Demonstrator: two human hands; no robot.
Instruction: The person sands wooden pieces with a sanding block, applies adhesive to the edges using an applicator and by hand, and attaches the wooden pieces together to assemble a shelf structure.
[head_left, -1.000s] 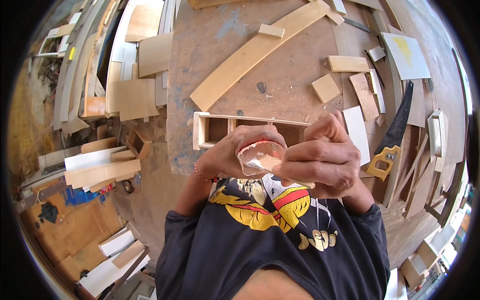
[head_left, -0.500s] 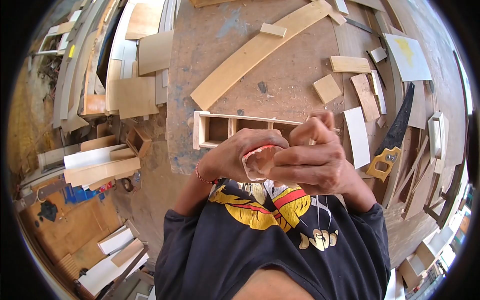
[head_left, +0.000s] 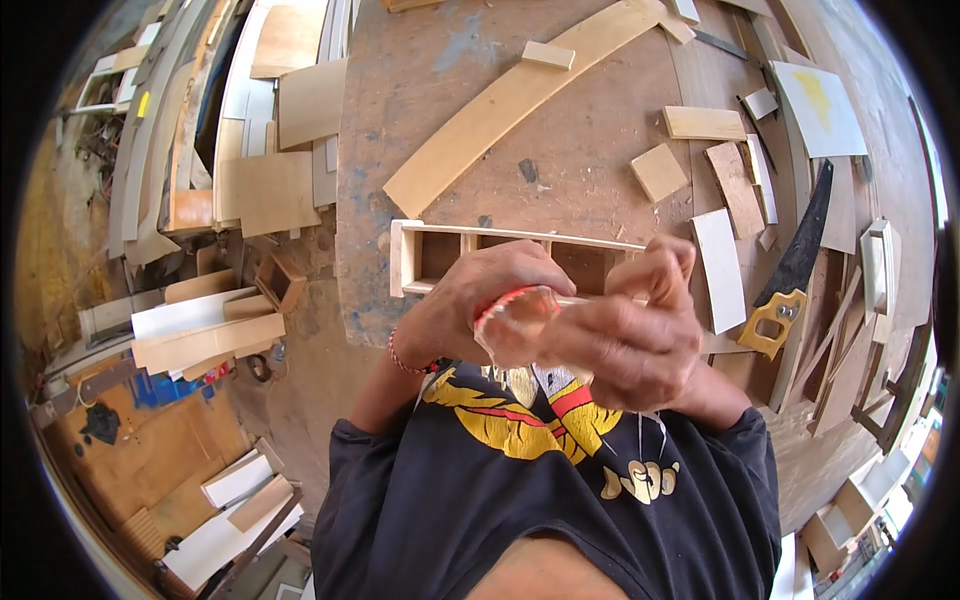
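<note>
My left hand (head_left: 500, 290) is wrapped round a clear plastic cup-like container (head_left: 515, 325) with a ragged red edge, its open mouth tipped toward me. Close against it on the right, my right hand (head_left: 635, 325) has its fingers curled, with thumb and fingertips at the container's mouth. A thin pale piece shows between the two hands, but what the right fingers hold is mostly hidden. Behind both hands lies a narrow wooden frame (head_left: 405, 262) divided into compartments, partly covered by them.
A long board (head_left: 480, 125) lies across the workbench (head_left: 400, 90) with a small block (head_left: 548, 54) on it. Wood offcuts (head_left: 658, 172) and a handsaw (head_left: 790, 265) are on the right. Stacked panels (head_left: 270, 195) stand at left.
My right hand has shifted slightly right and down and turned at the container's mouth. The container has tilted a little and moved left with my left hand.
</note>
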